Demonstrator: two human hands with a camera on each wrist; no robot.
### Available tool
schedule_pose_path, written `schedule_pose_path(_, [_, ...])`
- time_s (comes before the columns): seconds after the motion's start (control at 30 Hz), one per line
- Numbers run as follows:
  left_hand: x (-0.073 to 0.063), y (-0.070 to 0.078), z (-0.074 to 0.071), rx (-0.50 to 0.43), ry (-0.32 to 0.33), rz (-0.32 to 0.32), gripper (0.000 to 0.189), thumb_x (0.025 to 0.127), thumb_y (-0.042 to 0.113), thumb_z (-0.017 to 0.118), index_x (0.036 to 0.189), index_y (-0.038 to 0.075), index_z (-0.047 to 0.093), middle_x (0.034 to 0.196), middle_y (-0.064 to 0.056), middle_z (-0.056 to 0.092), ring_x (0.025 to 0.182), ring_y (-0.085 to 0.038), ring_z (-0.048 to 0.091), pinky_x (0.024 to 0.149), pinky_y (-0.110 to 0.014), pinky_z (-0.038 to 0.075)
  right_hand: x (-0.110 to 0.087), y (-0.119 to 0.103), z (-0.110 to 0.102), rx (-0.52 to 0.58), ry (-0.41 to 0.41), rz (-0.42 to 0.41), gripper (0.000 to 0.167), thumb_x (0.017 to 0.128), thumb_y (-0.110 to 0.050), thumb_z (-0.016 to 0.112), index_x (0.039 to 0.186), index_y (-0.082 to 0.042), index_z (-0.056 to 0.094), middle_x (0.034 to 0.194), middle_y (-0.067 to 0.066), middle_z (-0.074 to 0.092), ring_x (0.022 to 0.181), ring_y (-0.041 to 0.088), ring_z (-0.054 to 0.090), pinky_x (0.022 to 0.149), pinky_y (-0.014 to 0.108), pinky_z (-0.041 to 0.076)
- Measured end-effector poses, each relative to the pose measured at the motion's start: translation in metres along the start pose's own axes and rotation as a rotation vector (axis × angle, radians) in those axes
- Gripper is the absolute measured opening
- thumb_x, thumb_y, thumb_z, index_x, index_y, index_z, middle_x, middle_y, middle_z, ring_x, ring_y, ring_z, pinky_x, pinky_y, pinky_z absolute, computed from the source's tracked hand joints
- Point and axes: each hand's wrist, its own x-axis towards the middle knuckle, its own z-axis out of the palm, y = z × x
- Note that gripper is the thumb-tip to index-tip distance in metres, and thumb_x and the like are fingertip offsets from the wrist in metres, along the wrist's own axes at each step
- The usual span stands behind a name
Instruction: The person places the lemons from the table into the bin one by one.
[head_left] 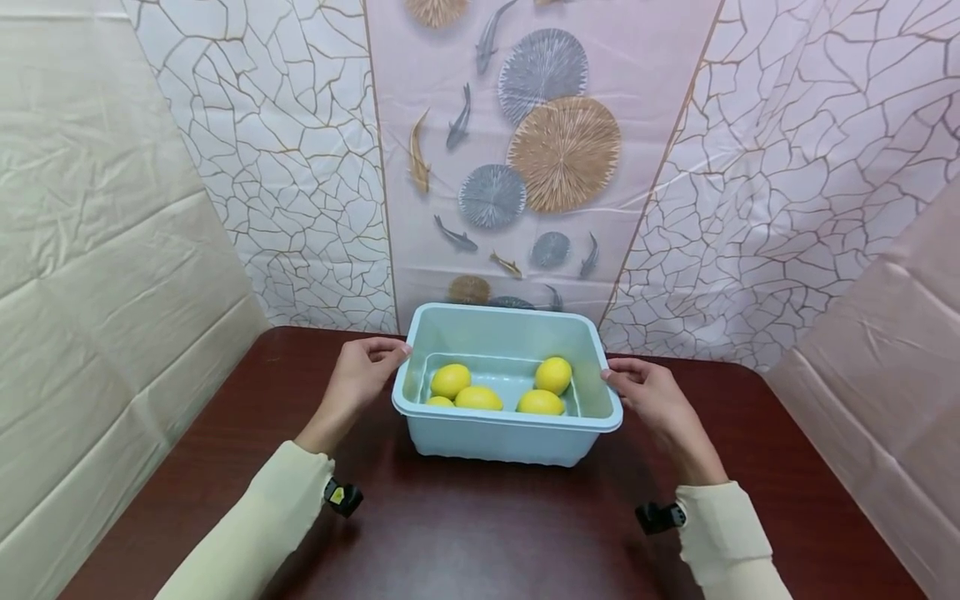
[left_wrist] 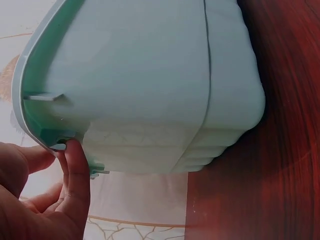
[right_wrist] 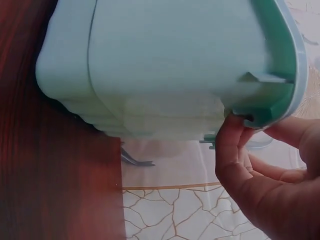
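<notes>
A pale blue plastic basin (head_left: 510,437) with a rolled rim is near the back of the table. Several lemons (head_left: 478,398) lie inside it, some to the left and two to the right. My left hand (head_left: 362,375) pinches the rim at the left end, thumb on the outer edge and fingers curled under it, as the left wrist view shows. At the opposite end my right hand (head_left: 654,396) pinches the rim the same way. In the right wrist view its fingers (right_wrist: 231,145) hook beneath the lip. Whether the basin's base touches the table cannot be told.
The dark red wooden table (head_left: 480,533) has rounded back corners. Behind it hangs a patterned cloth (head_left: 315,167) with fish and round motifs, close to the basin's back rim. Beige cloth walls (head_left: 97,250) stand on both sides. A small black camera (head_left: 345,497) sits on each wrist.
</notes>
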Motion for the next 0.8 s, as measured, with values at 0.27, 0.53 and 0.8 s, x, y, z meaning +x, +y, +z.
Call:
schedule_pose_path(0.27, [-0.002, 0.004, 0.003, 0.033, 0.04, 0.045, 0.031, 0.104, 0.029, 0.069, 0.121, 0.003, 0.076, 0.109, -0.015, 0.077, 0.091, -0.022, 0.07, 0.079, -0.033, 0.06, -0.004, 0.001, 0.001, 0.088, 0.001, 0.002, 0.055, 0.108, -0.021, 0.061, 0.149, 0.013, 0.046, 0.129, 0.023, 0.066, 0.098, 0.007, 0.068, 0.085, 0.026, 0.059])
schedule_pose_path(0.53, [-0.004, 0.003, -0.001, 0.101, 0.045, 0.085, 0.032, 0.105, 0.031, 0.068, 0.122, 0.005, 0.076, 0.111, -0.013, 0.077, 0.095, -0.025, 0.069, 0.076, -0.03, 0.058, -0.006, -0.001, 0.005, -0.018, 0.026, -0.022, 0.054, 0.108, -0.027, 0.061, 0.149, 0.007, 0.049, 0.132, 0.026, 0.064, 0.101, 0.015, 0.067, 0.083, 0.026, 0.058])
schedule_pose_path(0.8, [-0.012, 0.001, 0.0, 0.222, 0.1, 0.249, 0.032, 0.105, 0.031, 0.067, 0.126, 0.007, 0.075, 0.118, -0.01, 0.076, 0.093, -0.026, 0.069, 0.076, -0.039, 0.058, -0.018, -0.001, 0.007, -0.325, 0.146, -0.182, 0.05, 0.11, -0.034, 0.058, 0.146, 0.001, 0.055, 0.129, 0.024, 0.067, 0.118, 0.038, 0.063, 0.094, 0.048, 0.053])
